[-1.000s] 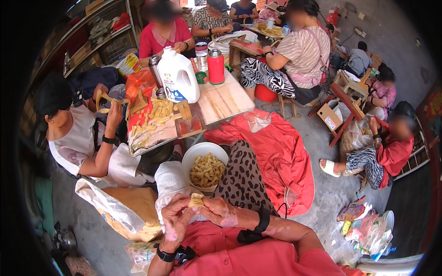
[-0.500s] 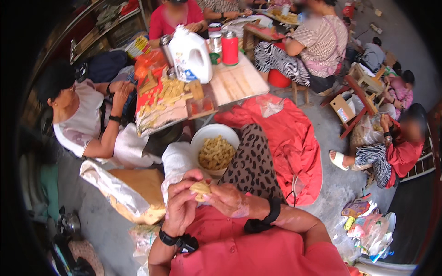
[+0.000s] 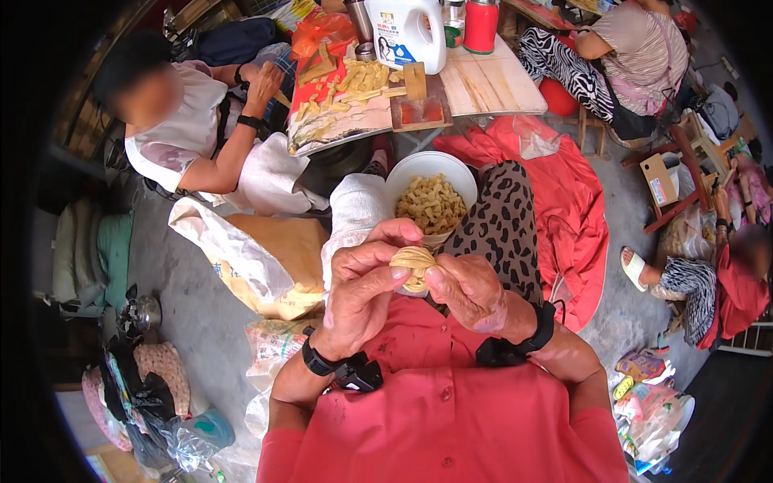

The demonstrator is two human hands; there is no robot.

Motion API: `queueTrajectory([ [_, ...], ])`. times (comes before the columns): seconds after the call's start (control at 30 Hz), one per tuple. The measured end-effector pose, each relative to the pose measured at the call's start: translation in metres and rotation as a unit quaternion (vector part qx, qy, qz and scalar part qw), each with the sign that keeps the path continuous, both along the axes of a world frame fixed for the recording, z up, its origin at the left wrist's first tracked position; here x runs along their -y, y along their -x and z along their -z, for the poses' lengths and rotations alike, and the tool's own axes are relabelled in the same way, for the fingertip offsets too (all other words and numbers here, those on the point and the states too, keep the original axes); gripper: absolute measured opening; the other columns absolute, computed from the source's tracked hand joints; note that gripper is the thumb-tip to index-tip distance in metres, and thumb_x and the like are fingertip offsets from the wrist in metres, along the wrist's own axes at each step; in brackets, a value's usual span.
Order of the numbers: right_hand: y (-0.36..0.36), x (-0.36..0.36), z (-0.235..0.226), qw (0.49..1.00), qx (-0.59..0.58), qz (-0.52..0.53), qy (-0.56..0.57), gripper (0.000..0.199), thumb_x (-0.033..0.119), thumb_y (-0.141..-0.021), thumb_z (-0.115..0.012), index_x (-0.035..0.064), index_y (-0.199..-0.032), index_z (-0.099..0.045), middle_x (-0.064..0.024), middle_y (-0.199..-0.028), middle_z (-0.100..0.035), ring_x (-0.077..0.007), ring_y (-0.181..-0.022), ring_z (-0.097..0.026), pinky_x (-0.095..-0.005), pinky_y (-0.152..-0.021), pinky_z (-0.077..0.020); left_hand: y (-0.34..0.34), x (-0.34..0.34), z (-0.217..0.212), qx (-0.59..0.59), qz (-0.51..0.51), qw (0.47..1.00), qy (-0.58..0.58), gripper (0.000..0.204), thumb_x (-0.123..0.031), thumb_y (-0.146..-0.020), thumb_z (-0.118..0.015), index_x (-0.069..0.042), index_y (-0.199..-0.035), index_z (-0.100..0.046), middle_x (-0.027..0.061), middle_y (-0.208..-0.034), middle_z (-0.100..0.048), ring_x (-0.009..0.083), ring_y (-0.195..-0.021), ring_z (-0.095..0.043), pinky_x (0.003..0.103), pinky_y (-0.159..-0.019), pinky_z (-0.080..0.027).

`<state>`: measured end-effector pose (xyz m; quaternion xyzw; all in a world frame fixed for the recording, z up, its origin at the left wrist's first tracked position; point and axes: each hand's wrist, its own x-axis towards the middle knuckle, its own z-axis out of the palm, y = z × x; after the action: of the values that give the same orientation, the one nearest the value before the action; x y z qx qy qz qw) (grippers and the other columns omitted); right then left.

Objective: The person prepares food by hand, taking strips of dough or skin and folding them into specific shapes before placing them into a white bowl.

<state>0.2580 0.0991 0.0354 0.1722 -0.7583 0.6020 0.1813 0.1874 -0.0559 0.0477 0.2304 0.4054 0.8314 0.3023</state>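
Note:
In front of my chest, my left hand (image 3: 362,294) and my right hand (image 3: 475,298) both pinch a small rounded tan piece (image 3: 412,266) with curved ridges across its surface. Its exact kind cannot be made out. Both thumbs press on its lower side, and the left index finger rises above it. Just beyond my hands, a white bucket (image 3: 396,179) stands between my knees, filled with many small tan pieces (image 3: 435,203).
Ahead is a low table (image 3: 495,88) bearing tan strips (image 3: 366,78), a wooden block (image 3: 415,80), a white jug (image 3: 409,40) and a red flask (image 3: 481,26). A co-worker (image 3: 189,133) sits to the left. A paper sack (image 3: 282,249) stands by my left leg; red cloth (image 3: 576,217) lies to the right.
My view has tilted down and to the left, so the scene sits farther right. Both hands keep hold of the tan piece, its ridged side now showing more, with the right hand farther to its right.

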Motion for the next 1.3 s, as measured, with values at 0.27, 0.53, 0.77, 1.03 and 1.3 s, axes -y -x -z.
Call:
queueTrajectory([
  [0.27,-0.004,0.003,0.007,0.991,-0.114,0.052,-0.049,0.010,0.002,-0.087,-0.053,-0.0055,-0.093,-0.055,-0.0147,-0.065,-0.055,-0.0296,-0.050,-0.050,-0.0365,-0.046,-0.0377,-0.002,-0.004,0.007,0.085,0.089,0.989,-0.082,0.016,-0.006,-0.079,-0.057,0.003,-0.089,-0.066,0.0159,-0.123,-0.048,0.0257,-0.112,-0.047,0.037,-0.098,-0.034],
  [0.53,0.003,0.012,0.015,0.971,-0.219,0.092,-0.040,0.010,-0.006,-0.080,-0.057,-0.0073,-0.090,-0.057,-0.0132,-0.072,-0.056,-0.0239,-0.051,-0.053,-0.0341,-0.046,-0.0401,-0.011,-0.005,-0.003,0.082,0.145,0.984,-0.057,0.030,-0.017,-0.071,-0.056,0.005,-0.091,-0.064,0.0206,-0.122,-0.046,0.0368,-0.124,-0.036,0.043,-0.105,-0.026],
  [0.77,-0.003,-0.017,0.017,0.865,-0.314,0.140,-0.365,0.027,-0.007,-0.075,-0.057,-0.0050,-0.100,-0.051,-0.0152,-0.083,-0.059,-0.0207,-0.061,-0.055,-0.0299,-0.049,-0.0362,-0.002,-0.010,-0.003,0.045,0.056,0.995,-0.068,0.027,-0.015,-0.076,-0.055,0.004,-0.095,-0.059,0.0170,-0.125,-0.048,0.0232,-0.118,-0.044,0.035,-0.100,-0.031],
  [1.03,0.003,-0.029,0.012,0.848,-0.334,0.143,-0.386,0.030,0.005,-0.073,-0.067,-0.0104,-0.093,-0.052,-0.0101,-0.073,-0.054,-0.0154,-0.054,-0.055,-0.0262,-0.041,-0.0438,0.002,0.007,-0.002,-0.089,0.010,0.984,0.151,0.040,-0.038,-0.081,-0.056,0.001,-0.075,-0.053,0.0169,-0.091,-0.055,0.0205,-0.081,-0.054,0.033,-0.082,-0.043],
  [1.3,-0.006,-0.038,0.013,0.821,-0.306,0.136,-0.463,0.038,0.003,-0.072,-0.067,-0.0129,-0.101,-0.048,-0.0153,-0.084,-0.057,-0.0206,-0.063,-0.057,-0.0312,-0.050,-0.0489,-0.008,-0.002,-0.015,-0.150,0.056,0.953,0.258,0.012,-0.004,-0.088,-0.056,0.003,-0.094,-0.063,0.0053,-0.089,-0.060,0.0089,-0.080,-0.057,0.022,-0.073,-0.047],
])
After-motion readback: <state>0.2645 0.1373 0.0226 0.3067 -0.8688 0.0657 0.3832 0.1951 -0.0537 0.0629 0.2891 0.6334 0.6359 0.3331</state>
